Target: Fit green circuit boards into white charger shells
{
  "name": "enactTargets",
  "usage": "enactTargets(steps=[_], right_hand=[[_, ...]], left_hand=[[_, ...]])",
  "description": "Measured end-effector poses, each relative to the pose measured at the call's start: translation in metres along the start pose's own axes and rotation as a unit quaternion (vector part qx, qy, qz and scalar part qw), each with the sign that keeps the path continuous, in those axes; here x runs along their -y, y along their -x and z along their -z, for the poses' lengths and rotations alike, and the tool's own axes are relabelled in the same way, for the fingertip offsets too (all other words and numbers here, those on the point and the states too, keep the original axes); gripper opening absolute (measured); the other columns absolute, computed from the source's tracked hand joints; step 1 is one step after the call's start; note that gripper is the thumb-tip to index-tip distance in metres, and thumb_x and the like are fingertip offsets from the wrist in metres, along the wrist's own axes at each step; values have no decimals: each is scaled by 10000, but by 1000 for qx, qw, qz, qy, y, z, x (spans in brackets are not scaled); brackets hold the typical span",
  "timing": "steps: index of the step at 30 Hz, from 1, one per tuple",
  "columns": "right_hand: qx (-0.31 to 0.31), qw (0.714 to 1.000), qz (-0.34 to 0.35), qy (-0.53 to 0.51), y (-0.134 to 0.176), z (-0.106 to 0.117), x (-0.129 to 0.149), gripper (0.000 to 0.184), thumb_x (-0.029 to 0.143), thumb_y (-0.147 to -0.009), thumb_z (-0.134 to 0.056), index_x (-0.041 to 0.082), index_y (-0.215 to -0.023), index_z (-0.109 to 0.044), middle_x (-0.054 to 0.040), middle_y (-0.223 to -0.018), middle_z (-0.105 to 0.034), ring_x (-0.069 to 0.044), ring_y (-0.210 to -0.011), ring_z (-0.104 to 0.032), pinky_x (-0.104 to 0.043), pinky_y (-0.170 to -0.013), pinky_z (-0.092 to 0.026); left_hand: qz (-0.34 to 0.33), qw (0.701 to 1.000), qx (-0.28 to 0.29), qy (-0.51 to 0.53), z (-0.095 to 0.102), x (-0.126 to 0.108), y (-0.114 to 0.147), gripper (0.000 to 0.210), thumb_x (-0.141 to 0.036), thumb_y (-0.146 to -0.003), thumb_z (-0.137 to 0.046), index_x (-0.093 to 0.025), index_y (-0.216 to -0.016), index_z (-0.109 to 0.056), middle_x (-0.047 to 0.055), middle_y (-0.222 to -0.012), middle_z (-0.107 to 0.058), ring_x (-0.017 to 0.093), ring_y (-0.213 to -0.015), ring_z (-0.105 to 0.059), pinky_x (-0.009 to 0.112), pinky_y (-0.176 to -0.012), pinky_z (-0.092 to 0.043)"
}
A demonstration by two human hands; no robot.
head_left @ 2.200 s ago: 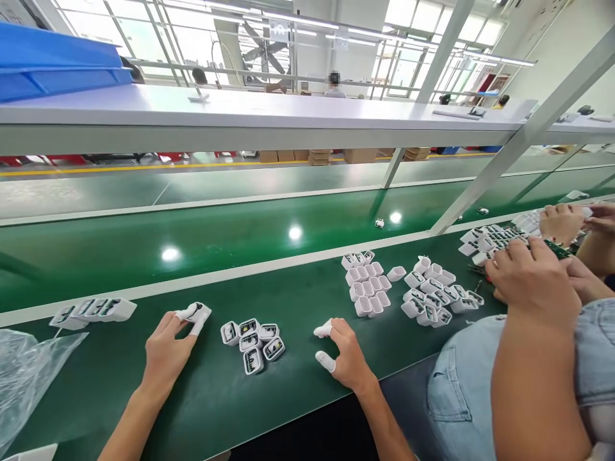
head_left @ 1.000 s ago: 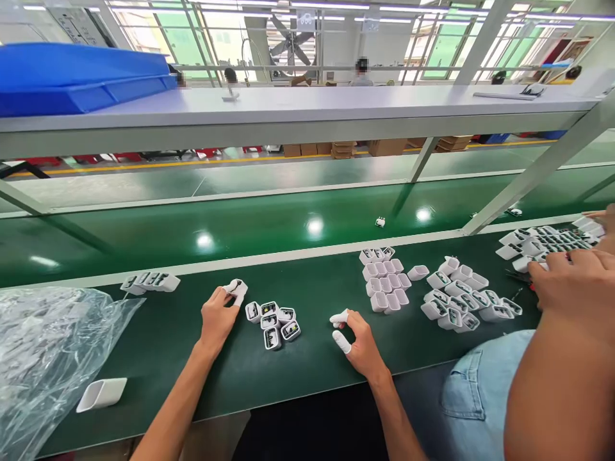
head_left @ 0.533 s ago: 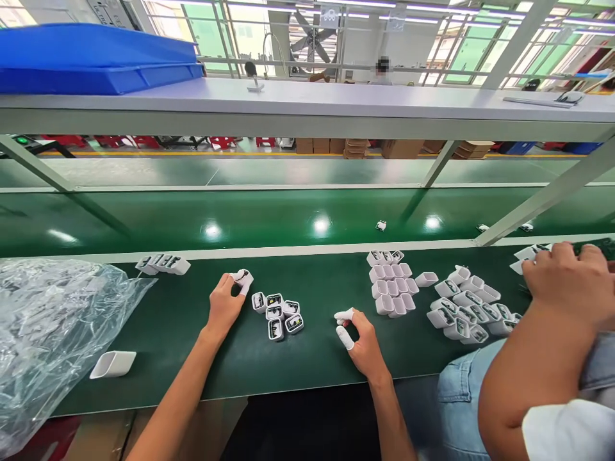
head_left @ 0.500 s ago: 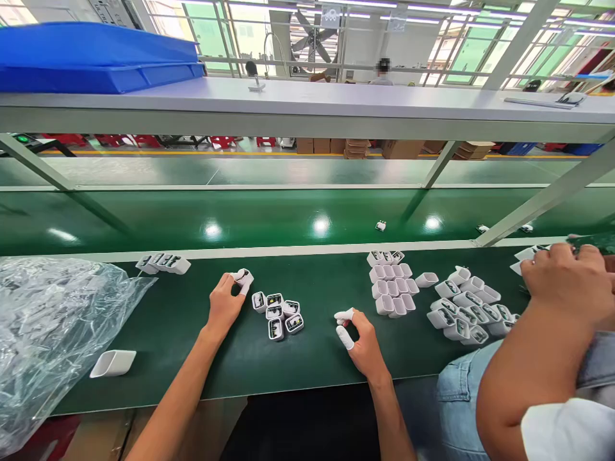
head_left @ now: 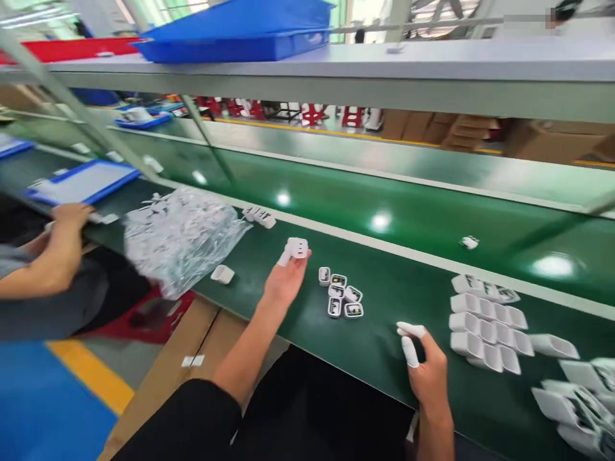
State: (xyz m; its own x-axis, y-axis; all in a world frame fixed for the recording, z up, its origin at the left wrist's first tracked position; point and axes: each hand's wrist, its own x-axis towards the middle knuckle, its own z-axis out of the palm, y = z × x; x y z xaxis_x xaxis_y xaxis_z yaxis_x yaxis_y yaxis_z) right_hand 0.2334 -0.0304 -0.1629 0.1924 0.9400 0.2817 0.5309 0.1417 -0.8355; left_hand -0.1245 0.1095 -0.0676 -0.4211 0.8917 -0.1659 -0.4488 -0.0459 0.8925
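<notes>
My left hand [head_left: 284, 278], white covers on its fingertips, is raised above the green bench and closed on a white charger housing [head_left: 299, 247]. The housing's end face, with small port slots, one of them reddish, is turned up. Just right of it lies a loose group of white housings [head_left: 335, 291] with circuit parts visible inside. My right hand [head_left: 427, 368] hovers near the bench's front edge, thumb and forefinger in white covers and apart, nothing seen between them. Beyond it stand rows of white empty shells [head_left: 486, 330].
A clear plastic bag of white parts [head_left: 180, 234] lies on the left, with a single shell [head_left: 222, 274] beside it. Another person's arm [head_left: 67, 246] is at far left near a blue-rimmed tray [head_left: 91, 180]. A shelf [head_left: 432, 61] with blue bins [head_left: 235, 45] runs above.
My view has swung left. My left hand has lifted the charger housing and turned its port face up. My right hand keeps much the same pose.
</notes>
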Motion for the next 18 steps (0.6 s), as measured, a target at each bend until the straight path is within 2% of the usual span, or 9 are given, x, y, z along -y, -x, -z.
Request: enactTargets(steps=[3, 6, 13, 18], right_hand=[[10, 1000, -3, 7, -2, 0, -9, 426, 633, -1048, -694, 247, -1154, -842, -103, -1073, -857, -343, -1009, -802, -499, -951, -609], [19, 1000, -6, 10, -3, 2, -7, 457, 656, -1042, -690, 238, -1139, -848, -104, -1067, -858, -339, -997, -802, -492, -947, -608], [8, 999, -31, 8, -2, 2, 0, 470, 654, -1041, -693, 222, -1143, -847, -101, -1074, -851, -315, -1003, -792, -469, -959, -603], [10, 999, -38, 7, -1, 2, 0, 485, 664, -1038, -694, 216, -1140, -849, -105, -1080, -847, -316, -1012, -789, -470, -966, -597]], left_hand=[[139, 968, 18, 210, -10, -13, 32, 137, -309, -1021, -828, -179, -1054, -800, 92, -1140, -849, 170, -1052, -840, 269, -1030, -709], [210, 939, 28, 271, -19, -24, 54, 105, -272, -1078, -773, -176, -1079, -815, 67, -1077, -846, 146, -961, -841, 231, -968, -712], [265, 922, 12, 280, -26, -32, 62, 315, -251, -1179, -566, -179, -1417, -760, 86, -1096, -844, 173, -919, -842, 268, -932, -714], [274, 915, 18, 296, -28, -31, 60, 331, -271, -1195, -532, -193, -1429, -752, 87, -1086, -839, 173, -925, -850, 255, -909, -721]])
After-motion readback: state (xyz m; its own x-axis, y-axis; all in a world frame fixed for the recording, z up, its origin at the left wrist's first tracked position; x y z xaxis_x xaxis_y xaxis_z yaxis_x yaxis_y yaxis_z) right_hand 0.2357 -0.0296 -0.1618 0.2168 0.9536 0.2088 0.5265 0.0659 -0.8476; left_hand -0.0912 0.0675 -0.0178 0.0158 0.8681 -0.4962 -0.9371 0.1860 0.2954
